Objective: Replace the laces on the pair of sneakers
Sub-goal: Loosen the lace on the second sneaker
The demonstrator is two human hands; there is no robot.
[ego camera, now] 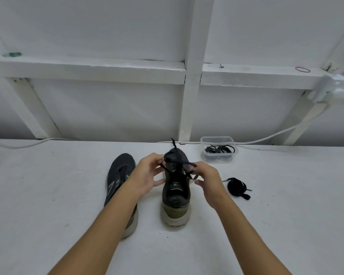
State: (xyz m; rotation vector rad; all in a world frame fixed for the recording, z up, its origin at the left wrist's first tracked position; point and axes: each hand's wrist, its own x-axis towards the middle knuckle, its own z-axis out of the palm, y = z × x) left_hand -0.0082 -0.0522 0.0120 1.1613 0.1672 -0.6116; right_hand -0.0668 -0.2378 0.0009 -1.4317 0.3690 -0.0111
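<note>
A black sneaker with an olive heel point(175, 193) stands in the middle of the white table, heel toward me. A black lace point(182, 162) runs across its eyelets, one end sticking up past the toe. My left hand point(148, 172) pinches the lace at the shoe's left side. My right hand point(206, 175) pinches the lace at the right side. The second black sneaker point(120, 175) lies to the left without a lace, partly hidden under my left forearm.
A loose black lace point(237, 187) lies coiled on the table right of the shoe. A clear plastic tub point(218, 148) holding more black laces stands at the back right. A white cable point(276, 134) runs along the wall. The white table point(48, 195) spreads all round.
</note>
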